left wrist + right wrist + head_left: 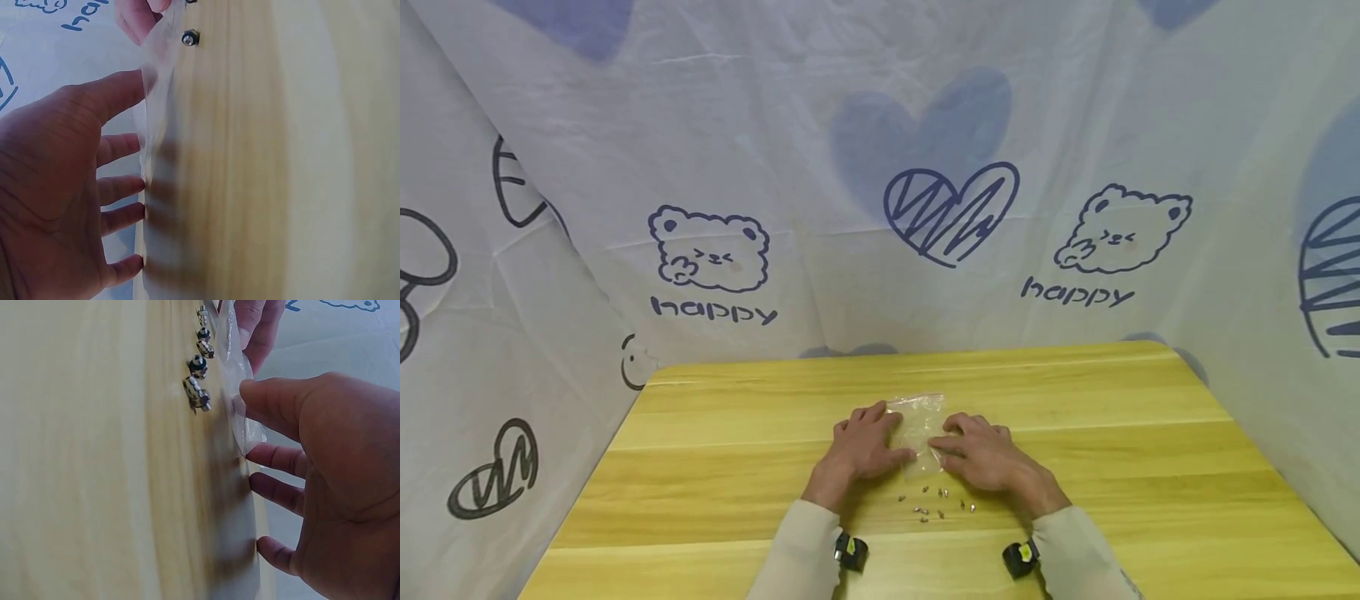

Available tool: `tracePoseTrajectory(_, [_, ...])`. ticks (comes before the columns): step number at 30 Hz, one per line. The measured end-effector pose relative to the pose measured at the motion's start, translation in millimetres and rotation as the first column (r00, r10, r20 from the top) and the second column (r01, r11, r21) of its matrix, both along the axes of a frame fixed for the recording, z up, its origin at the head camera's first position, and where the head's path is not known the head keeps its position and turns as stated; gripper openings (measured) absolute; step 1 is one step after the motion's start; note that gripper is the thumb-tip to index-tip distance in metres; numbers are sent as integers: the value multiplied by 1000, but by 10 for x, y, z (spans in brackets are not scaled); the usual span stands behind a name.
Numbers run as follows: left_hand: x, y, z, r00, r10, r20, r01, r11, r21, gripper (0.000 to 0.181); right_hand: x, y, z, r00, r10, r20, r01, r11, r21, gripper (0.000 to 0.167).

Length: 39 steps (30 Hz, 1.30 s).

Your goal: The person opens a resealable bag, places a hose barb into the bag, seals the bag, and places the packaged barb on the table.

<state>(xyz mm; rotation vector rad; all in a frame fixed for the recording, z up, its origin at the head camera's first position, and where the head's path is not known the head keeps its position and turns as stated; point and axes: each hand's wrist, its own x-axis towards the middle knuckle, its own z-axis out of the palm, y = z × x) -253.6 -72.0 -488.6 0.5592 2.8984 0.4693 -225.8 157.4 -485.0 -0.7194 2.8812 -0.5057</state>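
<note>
Head view: a clear plastic bag (922,427) was laid on the yellow worktop (1112,433), about halfway between its left and right edges and not far from its far edge. The bag was touched on one side by the left hand (863,446) and on the other by the right hand (988,456), both with fingers spread. Small shiny metal bits (924,512) were scattered just below the bag. Past the far edge, a white sheet (820,275) was hung, printed with hearts and bears.
</note>
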Motion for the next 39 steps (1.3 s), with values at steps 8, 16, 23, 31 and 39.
tracePoseTrajectory(8, [-1, 8, -16, 1000, -2, -6, 2, 1000, 5, 66, 5, 10, -16, 1000, -6, 5, 6, 1000, 3, 38])
tracePoseTrajectory(16, [7, 17, -11, 1000, -1, -7, 1, 1000, 23, 65, 7, 15, -19, 1000, -18, 7, 18, 1000, -13, 37])
tracePoseTrajectory(23, [7, 42, 15, 999, 36, 7, -37, 997, 70, 55, 7, 21, -37, 1000, -26, -15, 25, 999, -39, 33])
tracePoseTrajectory(31, [-21, 94, 46, 996, 91, -9, -90, 995, 42, 53, -8, 23, -78, 998, 2, -59, -5, 999, -53, 23])
tracePoseTrajectory(39, [-27, 111, 39, 993, 106, -47, -104, 994, 33, 50, -13, 20, -73, 999, -43, -17, 41, 995, -86, 21])
